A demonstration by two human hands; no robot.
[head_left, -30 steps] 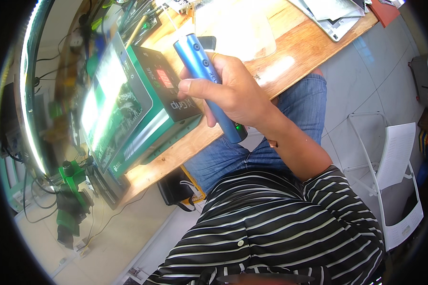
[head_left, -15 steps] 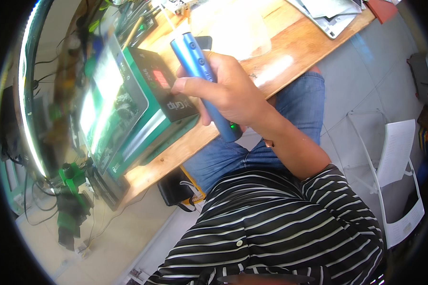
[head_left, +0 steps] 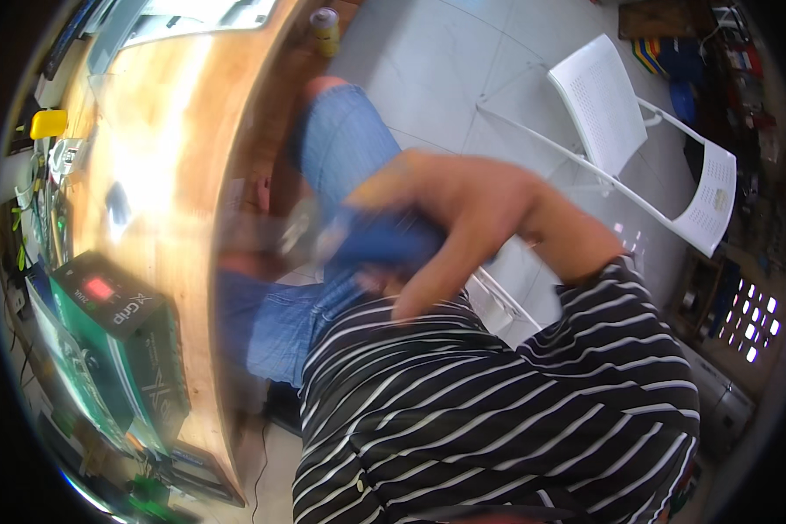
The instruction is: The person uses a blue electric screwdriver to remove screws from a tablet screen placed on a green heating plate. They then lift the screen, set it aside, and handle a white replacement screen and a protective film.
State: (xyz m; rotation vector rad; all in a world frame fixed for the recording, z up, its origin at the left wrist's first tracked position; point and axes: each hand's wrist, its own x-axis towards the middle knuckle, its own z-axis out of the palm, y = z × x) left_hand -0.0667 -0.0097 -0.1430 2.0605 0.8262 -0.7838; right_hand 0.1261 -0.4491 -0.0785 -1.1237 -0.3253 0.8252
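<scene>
My right hand [head_left: 463, 201] is smeared by motion, held in front of my lap and off the table. Within it shows a blue pen-shaped power tool [head_left: 389, 240], also blurred, which the fingers seem wrapped around; the thumb points down toward my striped shirt. A greyish blurred thing [head_left: 301, 229] lies beyond the fingers, too smeared to name. My left hand is out of sight. Nearest on the table's left part stands a green and black box [head_left: 127, 349] with a red lit display.
The wooden table [head_left: 170, 175] runs along the left. On it are a flat white-edged device [head_left: 201, 13], a small dark object [head_left: 118, 205] and a yellow item [head_left: 49, 124]. A can [head_left: 325, 31] stands beyond my knee. White folding chairs [head_left: 603, 113] stand to the right.
The view has swung to the right, so the table and box now lie farther left. My right hand has left the space over the table's edge with the blue power tool.
</scene>
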